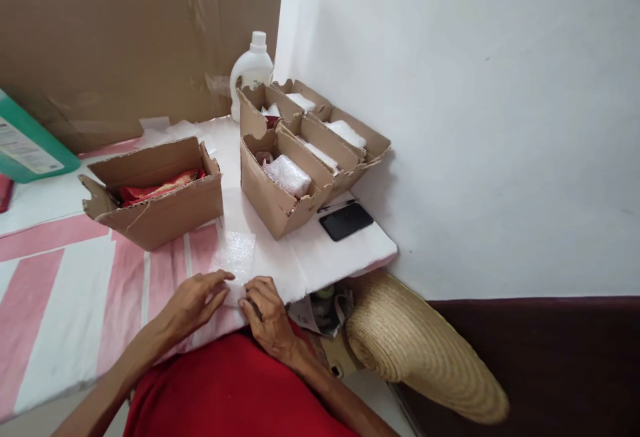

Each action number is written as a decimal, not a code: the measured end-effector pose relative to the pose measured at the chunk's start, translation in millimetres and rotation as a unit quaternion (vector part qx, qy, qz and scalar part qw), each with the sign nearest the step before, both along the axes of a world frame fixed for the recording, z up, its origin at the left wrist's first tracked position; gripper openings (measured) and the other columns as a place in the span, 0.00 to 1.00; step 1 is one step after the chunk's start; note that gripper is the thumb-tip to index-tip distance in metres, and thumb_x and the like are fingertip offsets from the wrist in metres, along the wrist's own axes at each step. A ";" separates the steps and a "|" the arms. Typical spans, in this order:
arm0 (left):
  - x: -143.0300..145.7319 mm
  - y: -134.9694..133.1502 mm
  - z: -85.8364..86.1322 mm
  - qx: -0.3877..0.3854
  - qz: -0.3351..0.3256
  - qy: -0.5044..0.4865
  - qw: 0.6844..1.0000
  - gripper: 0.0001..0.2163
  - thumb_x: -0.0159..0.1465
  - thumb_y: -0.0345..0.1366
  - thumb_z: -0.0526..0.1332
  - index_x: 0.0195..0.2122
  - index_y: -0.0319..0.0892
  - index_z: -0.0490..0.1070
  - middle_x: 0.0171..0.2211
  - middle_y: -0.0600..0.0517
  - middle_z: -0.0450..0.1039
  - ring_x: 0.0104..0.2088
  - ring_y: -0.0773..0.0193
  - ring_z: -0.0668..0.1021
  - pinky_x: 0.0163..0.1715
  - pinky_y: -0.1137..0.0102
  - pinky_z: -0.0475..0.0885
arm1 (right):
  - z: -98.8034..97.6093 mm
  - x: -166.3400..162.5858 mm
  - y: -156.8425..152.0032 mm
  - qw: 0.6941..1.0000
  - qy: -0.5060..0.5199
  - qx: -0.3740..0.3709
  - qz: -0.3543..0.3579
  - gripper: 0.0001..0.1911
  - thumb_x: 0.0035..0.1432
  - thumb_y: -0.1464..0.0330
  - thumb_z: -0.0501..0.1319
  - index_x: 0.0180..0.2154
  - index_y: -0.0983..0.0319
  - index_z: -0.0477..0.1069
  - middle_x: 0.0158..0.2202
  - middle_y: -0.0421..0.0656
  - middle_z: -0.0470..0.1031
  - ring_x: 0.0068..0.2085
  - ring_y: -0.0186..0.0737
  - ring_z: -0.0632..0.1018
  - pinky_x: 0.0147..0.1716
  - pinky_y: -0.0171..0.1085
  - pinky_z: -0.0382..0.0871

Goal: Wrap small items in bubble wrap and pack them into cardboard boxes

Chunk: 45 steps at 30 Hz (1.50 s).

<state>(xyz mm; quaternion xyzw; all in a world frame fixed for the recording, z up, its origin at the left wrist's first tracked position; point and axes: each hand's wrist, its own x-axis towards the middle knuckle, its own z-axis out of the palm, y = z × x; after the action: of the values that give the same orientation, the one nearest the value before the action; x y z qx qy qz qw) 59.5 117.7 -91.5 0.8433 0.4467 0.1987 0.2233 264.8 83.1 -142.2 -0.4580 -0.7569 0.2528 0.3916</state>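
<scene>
A small sheet of clear bubble wrap [236, 253] lies near the table's front edge, between my two hands. My left hand [199, 300] rests at its left side, with thumb and index finger apart at the edge of the sheet. On the other side, my right hand [270, 313] has its fingers curled and the thumb drawn in at the sheet's lower right corner. Just behind the wrap stands an open cardboard box [170, 213] with a red packet [163, 187] inside. Further right, another open box [280, 207] holds a bubble-wrapped item [289, 177].
More open cardboard boxes [345, 137] with white wrapped items crowd against the wall. A black phone [346, 221] lies near the table's right corner. Behind stand a white jug [253, 70] and a large cardboard panel [125, 43]. A straw hat [420, 343] hangs below the table edge.
</scene>
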 end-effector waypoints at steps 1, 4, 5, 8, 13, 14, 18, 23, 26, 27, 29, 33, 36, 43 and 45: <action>-0.1 5.9 2.5 -0.002 0.018 -0.020 1.000 0.12 0.70 0.37 0.56 0.53 0.45 0.70 0.39 0.52 0.82 0.35 0.65 0.82 0.36 0.71 0.76 | 0.5 -1.9 -0.7 0.999 0.014 -0.005 -0.029 0.09 0.68 0.74 0.56 0.33 0.60 0.68 0.37 0.45 0.74 0.44 0.43 0.72 0.46 0.43 0.70; -1.0 12.7 8.6 0.074 0.092 -0.047 0.992 0.15 0.70 0.40 0.58 0.56 0.45 0.68 0.44 0.50 0.80 0.41 0.62 0.82 0.41 0.68 0.77 | 1.6 -5.1 -0.7 0.995 0.031 -0.022 -0.092 0.11 0.68 0.73 0.56 0.31 0.59 0.67 0.39 0.47 0.73 0.46 0.45 0.71 0.48 0.44 0.70; -0.9 10.3 9.6 0.122 0.119 -0.043 0.984 0.14 0.70 0.38 0.59 0.56 0.45 0.69 0.46 0.49 0.79 0.44 0.61 0.81 0.45 0.65 0.76 | 1.6 -5.5 -0.4 0.994 0.034 -0.025 -0.102 0.11 0.67 0.74 0.56 0.30 0.59 0.67 0.40 0.47 0.73 0.47 0.46 0.71 0.48 0.44 0.70; 3.3 -9.8 7.1 0.239 0.147 -0.020 0.960 0.14 0.68 0.30 0.60 0.54 0.44 0.70 0.45 0.47 0.77 0.46 0.59 0.79 0.48 0.63 0.73 | 1.0 -5.8 0.3 0.993 0.049 -0.019 -0.106 0.11 0.66 0.75 0.56 0.30 0.60 0.67 0.42 0.48 0.73 0.49 0.46 0.70 0.49 0.46 0.70; 18.1 -47.4 -18.0 0.253 0.039 0.042 0.966 0.14 0.66 0.26 0.60 0.52 0.43 0.71 0.42 0.47 0.79 0.43 0.60 0.79 0.44 0.65 0.71 | -1.1 -7.0 1.1 0.992 0.052 0.004 -0.117 0.12 0.65 0.78 0.53 0.30 0.60 0.67 0.42 0.50 0.73 0.48 0.47 0.69 0.50 0.47 0.71; 19.9 -49.8 -24.0 0.253 0.035 0.063 0.965 0.15 0.67 0.26 0.59 0.54 0.43 0.71 0.46 0.45 0.79 0.47 0.57 0.79 0.46 0.64 0.71 | -1.8 -7.5 1.9 0.991 0.050 0.007 -0.123 0.12 0.64 0.79 0.53 0.31 0.60 0.67 0.43 0.50 0.73 0.49 0.47 0.70 0.50 0.47 0.71; 19.9 -42.5 -40.7 0.255 0.038 0.122 0.959 0.20 0.68 0.27 0.54 0.60 0.43 0.69 0.58 0.42 0.75 0.59 0.53 0.74 0.54 0.60 0.67 | -3.6 -8.5 8.5 0.989 0.030 0.006 -0.146 0.11 0.62 0.79 0.53 0.32 0.60 0.67 0.42 0.49 0.72 0.47 0.46 0.71 0.48 0.45 0.70; 17.2 -28.9 -46.3 0.246 0.028 0.129 0.960 0.20 0.68 0.27 0.54 0.61 0.39 0.68 0.56 0.42 0.75 0.58 0.53 0.74 0.55 0.60 0.66 | -3.3 -9.0 18.4 0.988 -0.008 -0.008 -0.151 0.11 0.62 0.79 0.55 0.31 0.59 0.66 0.37 0.46 0.71 0.42 0.45 0.71 0.45 0.44 0.69; 15.1 -24.6 -46.5 0.243 0.011 0.126 0.962 0.19 0.69 0.27 0.53 0.60 0.38 0.68 0.55 0.41 0.75 0.56 0.54 0.74 0.53 0.61 0.67 | -1.5 -9.6 18.4 0.988 -0.009 -0.014 -0.156 0.11 0.62 0.79 0.55 0.30 0.59 0.66 0.37 0.46 0.71 0.42 0.46 0.71 0.45 0.45 0.70; 13.9 -22.8 -46.0 0.243 0.001 0.127 0.962 0.19 0.69 0.27 0.52 0.60 0.38 0.69 0.55 0.41 0.75 0.56 0.54 0.74 0.53 0.62 0.67 | -0.2 -9.1 17.1 0.987 -0.005 -0.021 -0.158 0.10 0.62 0.79 0.55 0.32 0.59 0.66 0.37 0.46 0.71 0.42 0.46 0.71 0.45 0.46 0.71; 11.1 -18.1 -44.1 0.242 -0.020 0.129 0.962 0.18 0.70 0.27 0.51 0.59 0.38 0.69 0.54 0.42 0.76 0.55 0.55 0.74 0.52 0.62 0.67 | 2.9 -5.9 13.5 0.988 0.009 -0.024 -0.155 0.06 0.62 0.76 0.58 0.41 0.61 0.68 0.42 0.48 0.71 0.45 0.48 0.72 0.47 0.47 0.72; 7.6 -5.9 -38.3 0.221 -0.048 0.107 0.968 0.17 0.70 0.28 0.51 0.57 0.39 0.70 0.51 0.43 0.77 0.51 0.55 0.75 0.50 0.61 0.68 | 5.4 7.4 8.6 0.996 -0.051 0.036 -0.062 0.29 0.58 0.68 0.67 0.59 0.63 0.62 0.59 0.56 0.67 0.60 0.56 0.67 0.58 0.55 0.68; 7.8 1.0 -31.8 0.209 -0.051 0.090 0.972 0.16 0.69 0.26 0.51 0.54 0.39 0.72 0.44 0.45 0.80 0.43 0.57 0.77 0.44 0.62 0.70 | 2.2 17.1 12.3 0.992 -0.103 0.070 -0.003 0.23 0.60 0.71 0.66 0.56 0.63 0.67 0.60 0.55 0.69 0.63 0.57 0.65 0.60 0.56 0.65; 10.1 7.3 -9.9 0.051 0.041 -0.062 0.996 0.12 0.70 0.32 0.55 0.52 0.44 0.73 0.41 0.50 0.80 0.39 0.64 0.81 0.38 0.71 0.75 | 5.7 20.0 23.6 1.000 -0.012 -0.014 -0.009 0.08 0.66 0.72 0.57 0.33 0.59 0.68 0.32 0.43 0.73 0.38 0.43 0.73 0.39 0.40 0.69; 11.7 12.0 -6.5 0.002 0.085 -0.110 0.990 0.13 0.70 0.36 0.56 0.54 0.45 0.72 0.43 0.50 0.81 0.40 0.64 0.82 0.39 0.70 0.76 | 7.0 17.2 25.9 0.996 0.014 -0.064 -0.054 0.08 0.66 0.70 0.57 0.32 0.59 0.66 0.30 0.40 0.71 0.33 0.40 0.72 0.34 0.37 0.67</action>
<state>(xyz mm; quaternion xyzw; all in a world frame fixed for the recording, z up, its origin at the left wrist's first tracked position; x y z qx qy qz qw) 71.1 129.7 -98.0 0.7757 0.4889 0.3095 0.2517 282.0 109.0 -135.2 -0.5185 -0.7080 0.2857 0.3851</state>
